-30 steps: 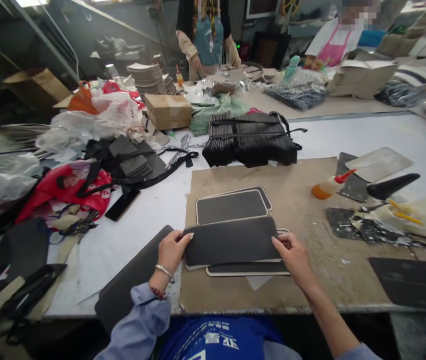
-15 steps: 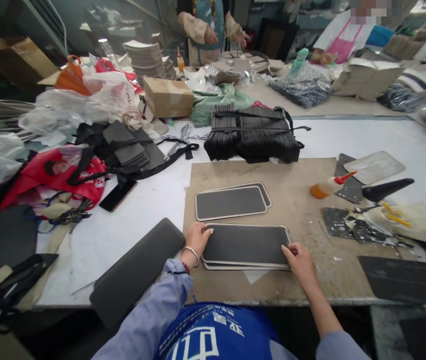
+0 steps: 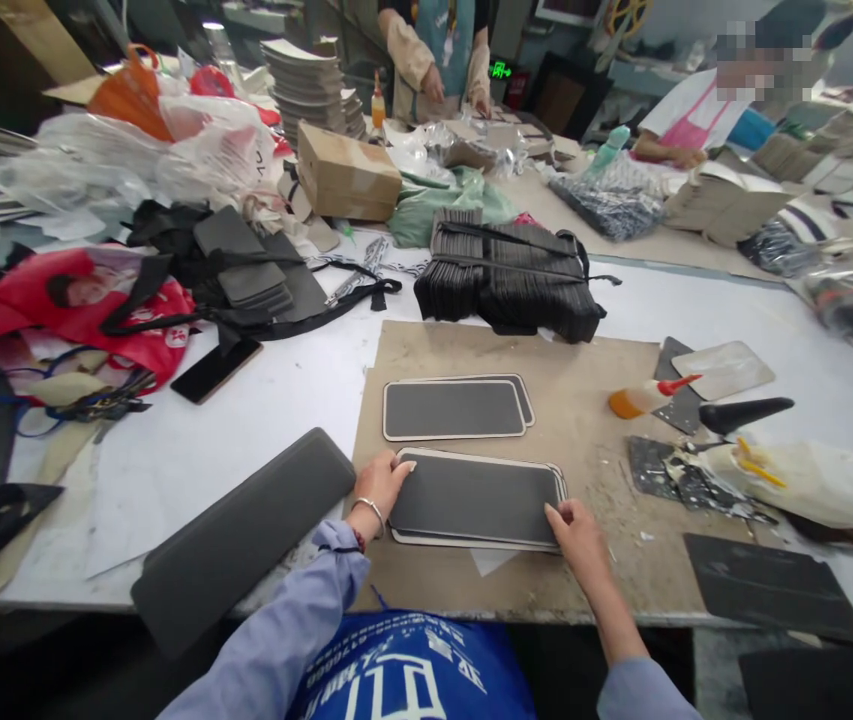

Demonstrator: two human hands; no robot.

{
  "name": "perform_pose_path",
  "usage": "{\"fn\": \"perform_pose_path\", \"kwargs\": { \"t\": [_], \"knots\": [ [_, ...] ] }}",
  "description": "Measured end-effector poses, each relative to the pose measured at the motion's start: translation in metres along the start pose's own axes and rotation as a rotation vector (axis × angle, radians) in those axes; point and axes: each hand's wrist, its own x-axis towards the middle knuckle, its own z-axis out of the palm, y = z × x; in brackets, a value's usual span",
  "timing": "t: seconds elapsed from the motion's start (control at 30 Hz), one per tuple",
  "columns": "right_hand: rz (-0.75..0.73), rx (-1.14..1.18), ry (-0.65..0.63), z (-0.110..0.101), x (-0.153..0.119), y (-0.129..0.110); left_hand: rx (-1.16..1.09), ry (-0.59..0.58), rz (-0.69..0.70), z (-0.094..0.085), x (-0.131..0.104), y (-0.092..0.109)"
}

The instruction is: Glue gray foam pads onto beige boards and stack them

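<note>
A dark grey rounded panel [image 3: 478, 497] lies on pale-edged boards of nearly the same size, just in front of me. My left hand [image 3: 382, 487] pinches its left end, thumb on top and fingers at the edge. At the right end, my right hand [image 3: 574, 528] grips it between thumb and fingers; the fingertips beneath are partly hidden. Beyond it rest two overlapping pale-edged grey boards [image 3: 456, 410]. Left of my left hand, a pile of longer dark panels [image 3: 246, 530] lies aslant, jutting past the table edge.
Brown board [image 3: 598, 570] covers the work area. To the right are a glue bottle [image 3: 640, 400], a black-handled tool [image 3: 745, 412] and a glue-smeared dark plate [image 3: 651, 470]. A strapped black bundle [image 3: 508, 275] stands behind, a phone [image 3: 216, 370] left. Two people work across the table.
The camera view has shifted, so the table appears slightly turned. Both hands keep hold of the panel's ends, and its dark face now covers more of the pale lower border.
</note>
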Motion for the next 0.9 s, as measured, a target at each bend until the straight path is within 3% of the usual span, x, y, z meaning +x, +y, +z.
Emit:
{"fn": "perform_pose_path", "kwargs": {
  "t": [0.33, 0.6, 0.73, 0.9],
  "knots": [
    [-0.019, 0.077, -0.051, 0.001, 0.004, 0.006, 0.179, 0.086, -0.043, 0.007, -0.009, 0.010],
    [-0.001, 0.051, -0.105, 0.000, 0.006, 0.006, 0.145, 0.120, -0.056, 0.015, -0.004, 0.007],
    [0.006, 0.028, -0.102, 0.001, 0.008, 0.007, -0.071, 0.168, -0.050, 0.011, -0.009, -0.002],
    [0.011, -0.019, -0.124, 0.002, 0.013, 0.009, -0.438, 0.108, -0.028, 0.007, -0.022, -0.021]
  ]
}}
